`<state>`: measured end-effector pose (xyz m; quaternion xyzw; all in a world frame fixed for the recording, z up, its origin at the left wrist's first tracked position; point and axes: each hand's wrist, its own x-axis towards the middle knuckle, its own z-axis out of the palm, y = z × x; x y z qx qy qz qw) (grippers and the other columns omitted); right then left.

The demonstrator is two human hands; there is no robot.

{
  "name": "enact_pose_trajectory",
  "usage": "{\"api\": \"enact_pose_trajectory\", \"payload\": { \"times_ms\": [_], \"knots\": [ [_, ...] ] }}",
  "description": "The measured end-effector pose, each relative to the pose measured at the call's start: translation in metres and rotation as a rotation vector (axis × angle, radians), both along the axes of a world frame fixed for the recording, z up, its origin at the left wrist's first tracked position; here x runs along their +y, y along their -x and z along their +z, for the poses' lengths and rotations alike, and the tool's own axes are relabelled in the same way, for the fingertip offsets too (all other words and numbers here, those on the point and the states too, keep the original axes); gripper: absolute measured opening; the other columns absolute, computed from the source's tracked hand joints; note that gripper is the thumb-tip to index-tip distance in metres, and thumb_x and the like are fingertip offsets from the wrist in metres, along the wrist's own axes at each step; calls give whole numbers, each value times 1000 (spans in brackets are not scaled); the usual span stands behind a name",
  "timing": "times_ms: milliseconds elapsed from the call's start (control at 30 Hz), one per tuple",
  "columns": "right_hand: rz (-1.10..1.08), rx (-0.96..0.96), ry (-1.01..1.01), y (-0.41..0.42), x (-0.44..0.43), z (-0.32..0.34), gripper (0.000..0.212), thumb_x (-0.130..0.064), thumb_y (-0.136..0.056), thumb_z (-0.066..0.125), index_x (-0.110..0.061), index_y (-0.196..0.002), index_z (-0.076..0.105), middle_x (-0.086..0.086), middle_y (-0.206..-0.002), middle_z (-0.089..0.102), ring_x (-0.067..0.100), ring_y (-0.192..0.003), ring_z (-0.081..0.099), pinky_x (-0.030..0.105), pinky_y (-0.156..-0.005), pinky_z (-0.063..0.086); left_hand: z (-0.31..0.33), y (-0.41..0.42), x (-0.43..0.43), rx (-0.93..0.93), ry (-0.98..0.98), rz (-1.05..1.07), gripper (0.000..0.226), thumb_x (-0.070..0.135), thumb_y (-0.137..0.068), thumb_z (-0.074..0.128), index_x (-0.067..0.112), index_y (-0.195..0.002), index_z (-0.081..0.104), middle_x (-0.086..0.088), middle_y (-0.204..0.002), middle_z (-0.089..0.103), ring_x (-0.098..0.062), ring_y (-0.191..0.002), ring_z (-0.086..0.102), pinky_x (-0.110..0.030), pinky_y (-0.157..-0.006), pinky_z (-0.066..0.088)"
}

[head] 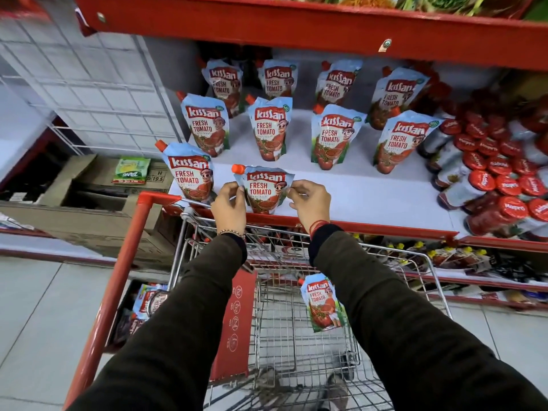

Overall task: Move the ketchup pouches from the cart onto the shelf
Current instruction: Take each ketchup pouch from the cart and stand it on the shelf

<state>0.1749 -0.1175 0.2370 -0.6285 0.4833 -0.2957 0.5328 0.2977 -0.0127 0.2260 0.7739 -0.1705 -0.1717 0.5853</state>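
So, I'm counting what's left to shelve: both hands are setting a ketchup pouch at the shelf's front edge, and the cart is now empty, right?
Not quite: the head view shows one ketchup pouch in the cart. Otherwise right: left hand and right hand hold a pouch at the shelf front edge.

Both hands, left [228,200] and right [311,201], pinch an upright ketchup pouch [262,189] at the shelf [370,203] front edge.

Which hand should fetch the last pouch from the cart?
Right. The right hand is on the same side as the pouch in the cart, directly above it; the left hand would have to cross over.
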Motion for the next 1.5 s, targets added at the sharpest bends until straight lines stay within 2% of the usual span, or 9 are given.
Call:
{"api": "enact_pose_trajectory", "payload": {
  "times_ms": [167, 367, 500, 633, 800, 1033, 1133, 1267, 1500],
  "knots": [
    [42, 46, 31, 10, 2, -2, 18, -12, -89, 70, -9, -106, 74, 9, -106, 76, 24, -95, 71, 47, -90, 60, 1, 13, 7, -34, 1, 11, 31, 19, -97, 55, 7, -126, 58, -12, -122, 67, -15, -103, 61, -26, -91, 49],
    [-39, 36, -28, 54, 21, -20, 14, -20, -85, 73, -28, -96, 73, -7, -88, 74, 20, -76, 75, 44, -77, 63, -24, 52, 23, 77, 133, 118, 30, 24, -98, 54, 14, -126, 56, -10, -120, 64, -21, -97, 63, -41, -91, 58],
    [-48, 105, -80, 101, 38, -62, 15, -24, -83, 77, -38, -85, 70, -5, -87, 75, 17, -75, 75, 39, -73, 64, -69, 101, 32, 27, 53, 34, 22, 20, -96, 57, 12, -116, 63, 0, -110, 69, 9, -91, 61, -7, -83, 48],
    [-80, 226, -196, 153, 37, -126, 9, -11, -83, 76, -15, -90, 75, 4, -92, 76, 20, -89, 72, 37, -89, 59, -129, 148, 34, 148, -125, -70, 20, 18, -97, 57, 10, -112, 66, -9, -114, 70, -23, -100, 66, -38, -90, 54],
    [-59, 458, -271, 205, 29, -197, 16, -17, -81, 77, -7, -93, 78, 10, -97, 78, 23, -94, 73, 26, -85, 55, -202, 182, 33, 323, -373, -159, 24, 19, -96, 57, 2, -110, 66, -25, -109, 70, -43, -99, 67, -53, -87, 57],
    [49, 669, -357, 221, 20, -271, 20, -7, -88, 60, -10, -89, 79, 12, -102, 77, 27, -97, 69, 20, -79, 49, -282, 207, 20, 312, -722, -408, 34, 21, -99, 49, 8, -128, 62, -15, -126, 67, -31, -118, 63, -33, -100, 47],
    [133, 743, -373, 218, 15, -298, 38, 0, -90, 49, -23, -61, 56, 5, -72, 59, 22, -84, 55, 20, -59, 40, -310, 215, 14, 314, -842, -520, 38, 19, -101, 43, 4, -135, 54, -17, -137, 58, -32, -129, 53, -34, -106, 40],
    [77, 762, -362, 209, 13, -318, 21, 3, -92, 51, 6, -105, 67, 23, -108, 70, 36, -105, 65, 31, -83, 50, -335, 215, 3, 489, -848, -417, 36, 10, -99, 46, 1, -132, 56, -21, -135, 60, -37, -126, 56, -41, -110, 45],
    [107, 777, -334, 208, 8, -327, 21, -4, -93, 58, 3, -104, 73, 19, -111, 74, 32, -105, 68, 26, -80, 49, -349, 209, -1, 735, -675, -116, 23, 5, -95, 53, 0, -110, 69, -23, -119, 69, -37, -112, 66, -53, -100, 53]
  ]
}}
